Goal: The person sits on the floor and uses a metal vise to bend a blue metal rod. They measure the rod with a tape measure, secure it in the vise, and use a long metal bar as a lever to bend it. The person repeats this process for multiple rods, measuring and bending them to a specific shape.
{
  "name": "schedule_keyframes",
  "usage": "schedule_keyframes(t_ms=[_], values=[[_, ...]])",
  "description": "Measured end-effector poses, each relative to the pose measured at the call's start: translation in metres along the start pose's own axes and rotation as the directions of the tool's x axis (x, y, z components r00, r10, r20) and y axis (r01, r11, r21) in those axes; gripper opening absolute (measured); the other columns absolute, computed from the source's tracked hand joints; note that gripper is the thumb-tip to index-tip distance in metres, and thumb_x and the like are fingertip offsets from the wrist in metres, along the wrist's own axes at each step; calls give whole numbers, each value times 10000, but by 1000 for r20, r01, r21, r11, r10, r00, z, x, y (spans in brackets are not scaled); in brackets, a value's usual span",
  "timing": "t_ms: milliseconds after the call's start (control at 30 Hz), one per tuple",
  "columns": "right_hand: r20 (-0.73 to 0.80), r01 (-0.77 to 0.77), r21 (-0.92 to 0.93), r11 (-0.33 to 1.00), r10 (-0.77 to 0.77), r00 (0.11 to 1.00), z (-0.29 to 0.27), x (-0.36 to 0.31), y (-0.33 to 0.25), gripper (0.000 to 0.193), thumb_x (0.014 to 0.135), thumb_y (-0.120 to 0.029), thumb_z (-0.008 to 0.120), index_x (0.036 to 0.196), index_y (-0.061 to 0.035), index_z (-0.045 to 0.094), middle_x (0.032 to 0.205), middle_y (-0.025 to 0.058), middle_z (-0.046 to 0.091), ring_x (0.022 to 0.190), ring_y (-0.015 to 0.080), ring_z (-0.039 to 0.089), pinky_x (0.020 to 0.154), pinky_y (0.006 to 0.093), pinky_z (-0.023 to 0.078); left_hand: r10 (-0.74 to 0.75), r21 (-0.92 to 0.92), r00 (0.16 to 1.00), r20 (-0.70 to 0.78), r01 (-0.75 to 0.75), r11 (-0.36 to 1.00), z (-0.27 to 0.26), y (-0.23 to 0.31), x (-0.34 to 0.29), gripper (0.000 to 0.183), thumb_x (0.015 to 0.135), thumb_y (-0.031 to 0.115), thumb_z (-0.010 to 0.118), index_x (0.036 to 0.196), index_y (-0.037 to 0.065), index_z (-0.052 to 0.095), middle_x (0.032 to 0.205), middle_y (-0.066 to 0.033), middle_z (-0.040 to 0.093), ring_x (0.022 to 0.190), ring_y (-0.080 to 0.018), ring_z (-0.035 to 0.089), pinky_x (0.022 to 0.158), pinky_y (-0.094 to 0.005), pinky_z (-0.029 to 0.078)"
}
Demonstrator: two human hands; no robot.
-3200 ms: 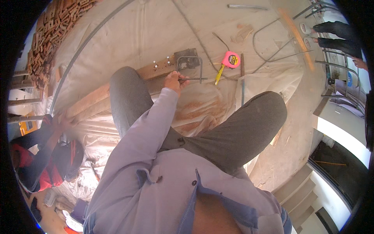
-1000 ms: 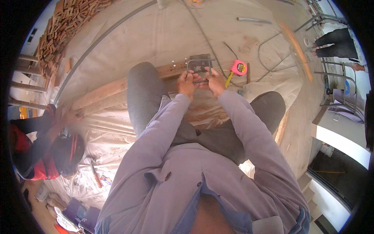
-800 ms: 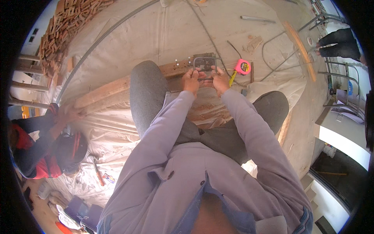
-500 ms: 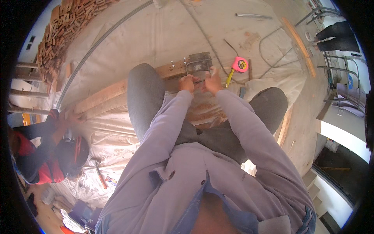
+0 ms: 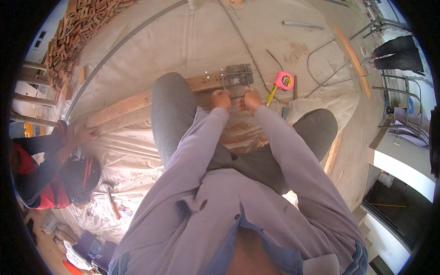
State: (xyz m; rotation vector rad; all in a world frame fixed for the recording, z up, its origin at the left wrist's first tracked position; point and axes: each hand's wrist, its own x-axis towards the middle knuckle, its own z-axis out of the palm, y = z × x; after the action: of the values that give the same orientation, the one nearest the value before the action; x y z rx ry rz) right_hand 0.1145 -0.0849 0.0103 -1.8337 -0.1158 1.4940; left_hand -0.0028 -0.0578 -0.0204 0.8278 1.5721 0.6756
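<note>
In front of me, my left hand point(image 5: 221, 99) and my right hand point(image 5: 250, 100) are both closed on a thin metal rod bent into a rectangular frame point(image 5: 238, 73). The frame's far side lies over a dark block or plate point(image 5: 240, 76) at the right end of a wooden beam point(image 5: 200, 84). Between my hands a short stretch of the rod shows; my fingers hide how its ends meet. Two pale-headed nails or pegs point(image 5: 222, 71) stand up from the beam just left of the dark piece. A pink tape measure point(image 5: 284, 81) with its yellow blade partly out lies beside my right hand.
At left a person point(image 5: 50, 169) crouches with a hand on the beam's other end. A hammer point(image 5: 112, 202) lies on the plastic sheet point(image 5: 137, 178). Stacked wood pieces point(image 5: 75, 39) fill the far left. Loose rods point(image 5: 302, 25), a wooden strip point(image 5: 353, 62) and metal-framed chairs point(image 5: 403, 89) are at right.
My right hand has come slightly nearer to me, its fingers lower and more curled round the rod. My left hand keeps its grip. The whole view has shifted a little.
</note>
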Motion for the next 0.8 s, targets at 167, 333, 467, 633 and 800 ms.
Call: schedule_keyframes(t_ms=[167,333,467,633,800], values=[[-110,102,-23,994,-104,988,-8,-15,-6,224,983,-303,357,1065,-101,408,685,109,568,495,216,566,431,374,511,478,247,875,83,-483,840,-16,31,-42,578,761,101,645,1270,54,376,748,-88,536,664,-232,542,616,-393,441],[-128,134,-46,990,-139,982,-14,-32,-15,230,979,-307,381,1088,-109,421,704,93,556,516,208,554,453,379,513,471,201,877,96,-481,854,-9,42,-38,696,767,84,589,1391,71,279,699,-90,519,635,-248,533,636,-397,436],[-138,116,8,993,-113,984,-19,-32,-19,224,978,-306,389,1087,-114,426,704,90,549,533,207,556,456,379,513,493,156,863,112,-506,849,-11,43,-18,698,771,108,597,1404,49,311,737,-73,505,649,-195,499,663,-356,450],[-91,120,-58,991,-125,988,-16,-32,-14,236,977,-310,399,1071,-95,423,707,94,553,517,206,551,443,367,512,469,41,883,26,-469,882,-18,43,-35,602,760,114,594,1328,29,417,794,-102,518,737,-216,519,710,-360,440],[-79,128,-49,991,-132,988,-10,-29,-16,210,989,-264,369,1027,-65,425,634,100,550,447,215,547,405,375,508,671,383,723,162,-673,632,-28,30,-37,507,771,153,620,1243,26,485,820,-120,524,766,-282,537,731,-381,443]])
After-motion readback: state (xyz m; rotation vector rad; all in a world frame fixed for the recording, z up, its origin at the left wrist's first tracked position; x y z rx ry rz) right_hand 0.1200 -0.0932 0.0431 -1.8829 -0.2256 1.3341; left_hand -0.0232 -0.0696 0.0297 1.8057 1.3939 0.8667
